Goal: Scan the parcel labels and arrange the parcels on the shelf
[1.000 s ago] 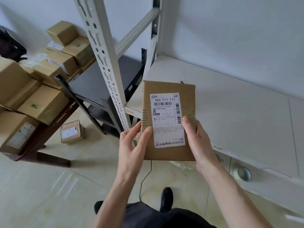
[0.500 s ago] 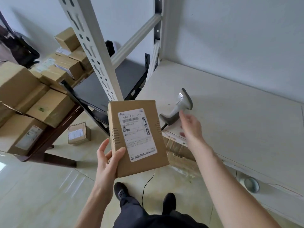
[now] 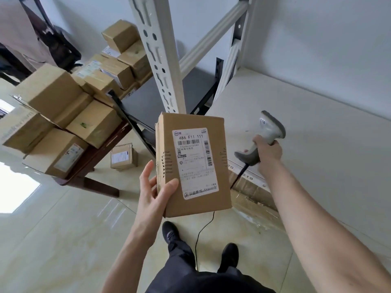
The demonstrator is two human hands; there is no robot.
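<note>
Right hand [image 3: 268, 152] now grips 1 scanner [image 3: 267, 132]; left hand [image 3: 154, 194] holds 1 parcel [image 3: 191, 163].

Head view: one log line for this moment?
left hand: holds parcel, label up | right hand: grips barcode scanner | scan: not yet

The scene is bright and evenly lit by soft daylight. Strong glare washes out patches of the glossy floor tiles [image 3: 63, 218] at the near left, blown to pure white. Shadows are faint and diffuse, with a soft one on the far wall [image 3: 317, 39] behind the white shelf upright [image 3: 160, 60]. Wide-angle distortion bends straight lines, most strongly toward the edges. The parcel label [image 3: 195, 161] at center is sharp, its large print legible; stacked boxes [image 3: 53, 115] at the left look slightly soft.
</note>
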